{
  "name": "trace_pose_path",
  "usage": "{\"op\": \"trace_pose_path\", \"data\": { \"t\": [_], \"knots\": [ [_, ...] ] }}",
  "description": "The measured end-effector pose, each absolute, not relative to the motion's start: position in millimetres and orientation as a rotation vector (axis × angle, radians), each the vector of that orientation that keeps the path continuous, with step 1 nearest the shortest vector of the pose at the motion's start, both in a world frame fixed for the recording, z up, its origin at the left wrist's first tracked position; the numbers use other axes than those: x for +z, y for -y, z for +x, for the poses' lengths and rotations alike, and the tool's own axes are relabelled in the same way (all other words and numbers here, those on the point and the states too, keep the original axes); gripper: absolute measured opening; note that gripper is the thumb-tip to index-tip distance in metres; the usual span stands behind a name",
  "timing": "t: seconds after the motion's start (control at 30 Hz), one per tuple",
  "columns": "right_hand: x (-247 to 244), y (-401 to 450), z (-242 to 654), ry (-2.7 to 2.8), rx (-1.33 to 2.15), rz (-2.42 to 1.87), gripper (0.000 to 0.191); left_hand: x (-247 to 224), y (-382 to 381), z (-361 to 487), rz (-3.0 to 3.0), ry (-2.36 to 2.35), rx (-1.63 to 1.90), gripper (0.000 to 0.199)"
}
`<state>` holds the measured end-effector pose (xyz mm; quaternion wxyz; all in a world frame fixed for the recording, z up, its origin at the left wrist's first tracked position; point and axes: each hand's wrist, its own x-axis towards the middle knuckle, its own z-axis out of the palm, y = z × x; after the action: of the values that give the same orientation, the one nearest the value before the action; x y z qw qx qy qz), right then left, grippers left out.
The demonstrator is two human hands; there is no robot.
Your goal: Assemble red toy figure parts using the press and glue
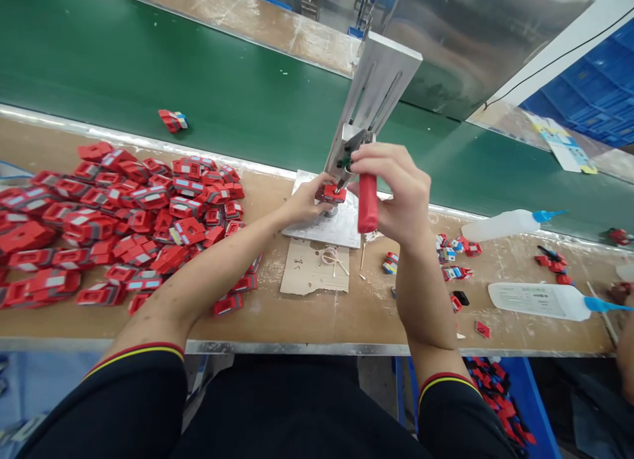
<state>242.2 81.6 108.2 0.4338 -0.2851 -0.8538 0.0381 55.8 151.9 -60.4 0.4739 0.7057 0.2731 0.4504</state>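
My left hand [308,200] pinches a small red plastic toy part [335,194] on the metal base of a hand press [381,76]. Touching the part's top is the press's plunger tip. Fingers of my right hand [401,195] are closed around the red lever handle [367,211] of the press, which points down toward me. A silvery base plate [349,226] lies under the press. Just in front of it is a piece of cardboard [307,274] with a rubber band and cotton swabs on it.
A heap of red toy parts [163,198] covers the bench at left. Behind runs a green conveyor belt [238,96] carrying one toy part [173,121]. Two squeeze bottles [532,299] and assembled toy pieces lie at right. A blue crate [537,406] sits below; another person's arm [627,340] shows at right.
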Motion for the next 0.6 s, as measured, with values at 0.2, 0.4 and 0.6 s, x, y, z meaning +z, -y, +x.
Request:
{"op": "trace_pose_path", "data": {
  "t": [0.2, 0.4, 0.6],
  "knots": [
    [73.3, -69.3, 248.1, 2.019, 0.407, -0.999, 0.029, -59.6, -146.9, 56.6, 1.77, -0.726, 1.116, 0.044],
    [65.1, -43.1, 238.2, 1.529, 1.014, -1.051, 0.053, -54.0, -138.2, 57.8, 1.835, -0.853, 1.109, 0.046],
    [79.8, -33.1, 233.6, 1.505, 1.394, -0.978, 0.061, -50.7, -135.1, 58.2, 1.826, -0.868, 1.104, 0.044]
  ]
}}
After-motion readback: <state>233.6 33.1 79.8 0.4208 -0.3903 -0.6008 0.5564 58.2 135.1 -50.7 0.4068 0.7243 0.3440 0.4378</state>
